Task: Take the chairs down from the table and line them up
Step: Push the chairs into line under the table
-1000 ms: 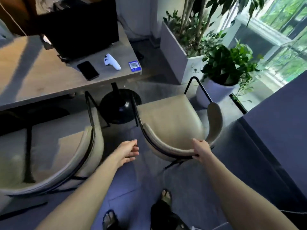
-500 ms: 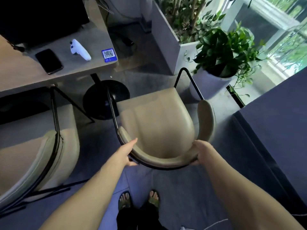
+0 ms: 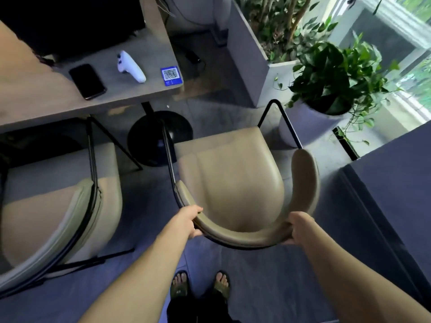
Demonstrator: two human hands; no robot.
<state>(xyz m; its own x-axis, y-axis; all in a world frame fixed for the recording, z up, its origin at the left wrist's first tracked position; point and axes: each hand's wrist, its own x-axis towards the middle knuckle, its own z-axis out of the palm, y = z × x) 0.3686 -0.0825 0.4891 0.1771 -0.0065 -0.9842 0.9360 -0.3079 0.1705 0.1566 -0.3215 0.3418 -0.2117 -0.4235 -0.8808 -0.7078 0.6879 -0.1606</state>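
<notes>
A beige padded chair with a black metal frame stands upright on the floor in front of me. My left hand grips the left end of its curved backrest. My right hand grips the right side of the same backrest. A second beige chair of the same kind stands on the floor at the left, close beside the first. The wooden table is behind both chairs, at the upper left.
On the table lie a black phone, a white controller and a blue QR card. The table's round black base sits between the chairs. A potted plant and a tall white planter stand behind; a dark blue surface is at the right.
My left hand has moved from open air onto the chair's backrest and closed on it. The right hand has kept its grip. The view has shifted closer over the chair.
</notes>
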